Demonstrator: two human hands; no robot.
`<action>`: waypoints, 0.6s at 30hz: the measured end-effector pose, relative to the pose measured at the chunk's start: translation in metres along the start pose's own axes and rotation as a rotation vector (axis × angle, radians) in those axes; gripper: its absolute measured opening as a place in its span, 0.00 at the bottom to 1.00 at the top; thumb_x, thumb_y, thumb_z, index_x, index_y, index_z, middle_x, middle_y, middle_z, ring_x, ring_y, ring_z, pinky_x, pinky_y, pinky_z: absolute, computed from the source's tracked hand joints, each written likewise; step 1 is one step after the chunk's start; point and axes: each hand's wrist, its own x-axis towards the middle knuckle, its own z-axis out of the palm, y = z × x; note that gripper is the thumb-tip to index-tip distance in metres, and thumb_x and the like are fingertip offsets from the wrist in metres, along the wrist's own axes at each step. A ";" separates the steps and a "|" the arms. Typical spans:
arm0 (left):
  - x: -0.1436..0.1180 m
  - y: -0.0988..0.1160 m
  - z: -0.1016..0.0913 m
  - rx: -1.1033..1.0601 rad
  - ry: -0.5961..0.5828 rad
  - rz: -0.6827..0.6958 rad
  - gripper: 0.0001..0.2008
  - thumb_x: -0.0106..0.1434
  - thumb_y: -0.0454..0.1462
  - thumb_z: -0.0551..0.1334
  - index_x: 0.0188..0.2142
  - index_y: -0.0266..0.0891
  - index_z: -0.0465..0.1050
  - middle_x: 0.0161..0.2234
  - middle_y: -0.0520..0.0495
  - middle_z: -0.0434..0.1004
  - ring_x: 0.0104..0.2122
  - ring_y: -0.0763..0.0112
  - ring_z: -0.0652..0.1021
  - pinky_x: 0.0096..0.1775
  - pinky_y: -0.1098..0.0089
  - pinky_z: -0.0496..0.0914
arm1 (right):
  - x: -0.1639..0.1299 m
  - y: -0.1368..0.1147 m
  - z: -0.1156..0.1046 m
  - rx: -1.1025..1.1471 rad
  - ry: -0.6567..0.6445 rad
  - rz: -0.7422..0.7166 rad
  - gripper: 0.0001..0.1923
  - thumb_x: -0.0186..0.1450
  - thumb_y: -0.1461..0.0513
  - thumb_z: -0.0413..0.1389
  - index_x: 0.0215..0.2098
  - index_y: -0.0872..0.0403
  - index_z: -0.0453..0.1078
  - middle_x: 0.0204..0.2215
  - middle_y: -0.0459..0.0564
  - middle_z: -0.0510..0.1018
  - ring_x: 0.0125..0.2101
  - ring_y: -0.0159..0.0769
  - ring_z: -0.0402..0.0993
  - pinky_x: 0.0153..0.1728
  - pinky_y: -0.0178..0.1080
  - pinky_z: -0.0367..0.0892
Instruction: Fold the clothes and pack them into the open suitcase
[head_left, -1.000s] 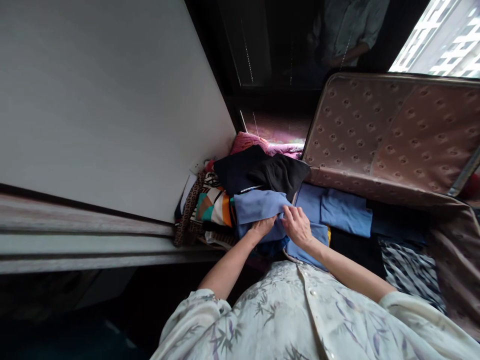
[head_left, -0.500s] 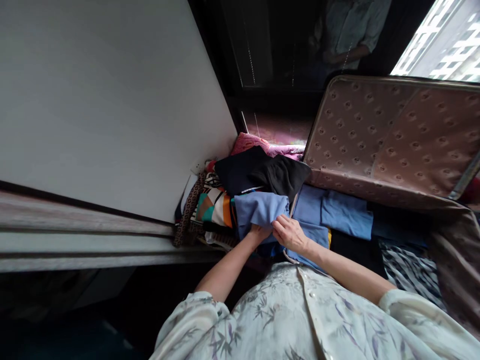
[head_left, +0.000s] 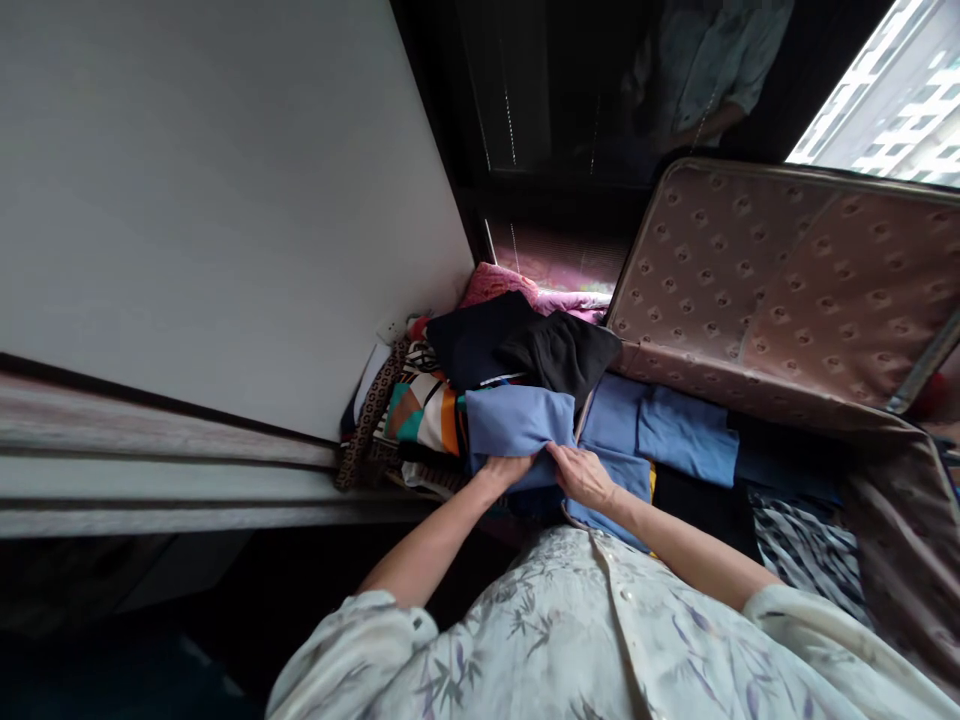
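Observation:
A blue garment (head_left: 517, 415) lies partly folded on a pile of clothes beside the suitcase. My left hand (head_left: 511, 468) is tucked under its near fold, fingers mostly hidden by the cloth, and holds it from below. My right hand (head_left: 585, 476) is closed, pinching the garment's near right edge between thumb and fingers. Just right of my hands, folded blue clothes (head_left: 686, 430) lie inside the open suitcase (head_left: 720, 265), whose lining is pinkish with a small pattern.
Dark folded clothes (head_left: 555, 350) and a multicoloured patterned garment (head_left: 427, 410) share the pile. Black cloth (head_left: 705, 510) and a black-and-white striped garment (head_left: 810, 550) lie in the suitcase. A white panel (head_left: 225, 200) bounds the left side; a dark window (head_left: 562, 90) stands behind.
The blue garment's top fold looks flatter and more spread out. My left hand has shifted slightly left, away from the right one, and the view has tilted a little.

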 end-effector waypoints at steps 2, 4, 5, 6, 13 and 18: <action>-0.024 0.000 -0.012 0.092 0.081 0.083 0.11 0.71 0.35 0.58 0.37 0.41 0.80 0.28 0.45 0.77 0.32 0.63 0.78 0.43 0.64 0.73 | -0.008 0.005 0.006 -0.040 0.124 0.044 0.29 0.66 0.68 0.50 0.66 0.62 0.60 0.45 0.61 0.79 0.43 0.44 0.74 0.44 0.43 0.71; -0.044 -0.001 -0.025 0.211 0.229 0.125 0.07 0.70 0.35 0.61 0.40 0.41 0.79 0.32 0.44 0.79 0.34 0.62 0.78 0.43 0.63 0.72 | -0.013 0.008 0.010 -0.096 0.225 0.060 0.28 0.67 0.67 0.51 0.66 0.62 0.61 0.45 0.62 0.78 0.43 0.46 0.73 0.45 0.44 0.71; -0.050 -0.003 -0.031 0.263 0.313 0.107 0.06 0.69 0.36 0.63 0.42 0.40 0.79 0.36 0.42 0.79 0.37 0.60 0.79 0.44 0.61 0.72 | -0.014 0.009 0.011 -0.121 0.262 0.053 0.27 0.68 0.66 0.52 0.65 0.61 0.62 0.46 0.62 0.78 0.44 0.47 0.72 0.45 0.45 0.71; -0.053 -0.006 -0.037 0.298 0.385 0.058 0.08 0.67 0.37 0.65 0.45 0.39 0.78 0.41 0.39 0.79 0.41 0.57 0.79 0.47 0.59 0.72 | -0.013 0.009 0.011 -0.141 0.288 0.038 0.26 0.68 0.66 0.53 0.64 0.60 0.63 0.47 0.63 0.77 0.45 0.47 0.72 0.45 0.45 0.71; -0.050 -0.048 -0.058 0.180 0.442 -0.146 0.15 0.64 0.25 0.56 0.44 0.40 0.75 0.37 0.43 0.76 0.40 0.61 0.79 0.45 0.64 0.75 | 0.001 0.007 0.005 -0.209 0.243 0.063 0.16 0.67 0.68 0.54 0.52 0.59 0.72 0.43 0.60 0.76 0.42 0.47 0.69 0.42 0.46 0.69; -0.061 -0.037 -0.056 0.142 0.441 -0.075 0.12 0.66 0.26 0.55 0.42 0.41 0.73 0.35 0.45 0.77 0.38 0.63 0.79 0.46 0.66 0.76 | 0.002 -0.026 0.003 -0.148 0.302 -0.334 0.19 0.72 0.67 0.49 0.60 0.59 0.68 0.51 0.63 0.75 0.48 0.46 0.69 0.46 0.46 0.68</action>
